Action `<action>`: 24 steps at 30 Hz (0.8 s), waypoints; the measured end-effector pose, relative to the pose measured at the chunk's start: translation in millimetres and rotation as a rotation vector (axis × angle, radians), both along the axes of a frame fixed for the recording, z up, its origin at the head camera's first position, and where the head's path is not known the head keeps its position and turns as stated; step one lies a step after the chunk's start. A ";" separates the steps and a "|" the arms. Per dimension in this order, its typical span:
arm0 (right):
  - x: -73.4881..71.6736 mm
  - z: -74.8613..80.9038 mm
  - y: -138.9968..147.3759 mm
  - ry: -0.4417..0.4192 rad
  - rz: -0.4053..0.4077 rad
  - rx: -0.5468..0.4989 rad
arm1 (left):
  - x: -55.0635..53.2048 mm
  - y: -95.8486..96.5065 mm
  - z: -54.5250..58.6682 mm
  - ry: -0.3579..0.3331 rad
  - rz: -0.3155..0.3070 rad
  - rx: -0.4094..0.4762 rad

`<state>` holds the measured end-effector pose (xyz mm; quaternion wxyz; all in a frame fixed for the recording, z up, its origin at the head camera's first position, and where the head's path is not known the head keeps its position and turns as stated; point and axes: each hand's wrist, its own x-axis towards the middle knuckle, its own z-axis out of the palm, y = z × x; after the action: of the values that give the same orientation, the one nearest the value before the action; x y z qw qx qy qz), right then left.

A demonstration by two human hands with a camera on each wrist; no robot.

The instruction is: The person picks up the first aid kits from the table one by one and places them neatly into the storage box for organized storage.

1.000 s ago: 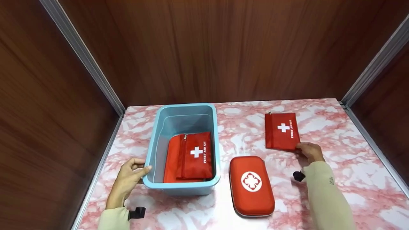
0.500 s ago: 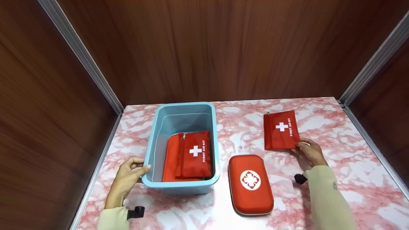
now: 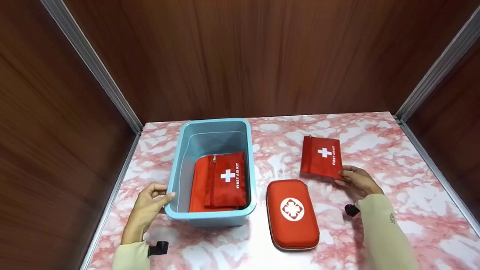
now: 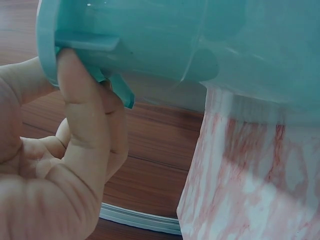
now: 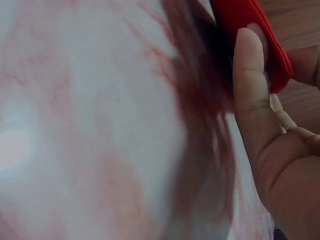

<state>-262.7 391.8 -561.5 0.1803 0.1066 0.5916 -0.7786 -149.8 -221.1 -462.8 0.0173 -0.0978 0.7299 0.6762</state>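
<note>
With thumb and fingers, my left hand (image 3: pixel 147 204) grips the left rim of a light blue plastic bin (image 3: pixel 210 215); in the left wrist view the fingers (image 4: pixel 82 100) curl under that rim. Inside the bin a red first aid pouch (image 3: pixel 227 191) with a white cross lies on another red item (image 3: pixel 198 183). My right hand (image 3: pixel 359 180) pinches the near right corner of a second red first aid pouch (image 3: pixel 321 156), its zipper edge to the left. In the right wrist view the pouch corner (image 5: pixel 280 65) sits between thumb and fingers, off the tabletop, with a shadow below.
A red hard-shell first aid case (image 3: pixel 293 221) with a round white emblem lies between the bin and my right forearm. The pink-and-white marbled table (image 3: pixel 393 150) is walled by brown wood-grain panels (image 3: pixel 262 56) with metal corner strips.
My right hand has lifted its pouch off the table and brought it a little to the left, now tilted. The left hand still grips the bin rim.
</note>
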 end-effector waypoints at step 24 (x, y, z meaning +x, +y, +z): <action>4.9 4.8 -1.2 0.012 -0.019 0.021 | -0.1 0.5 0.3 0.005 0.003 -0.021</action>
<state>-257.8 390.5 -556.8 0.1683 0.1095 0.5999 -0.7745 -149.8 -220.6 -462.5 0.0133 -0.0974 0.7367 0.6690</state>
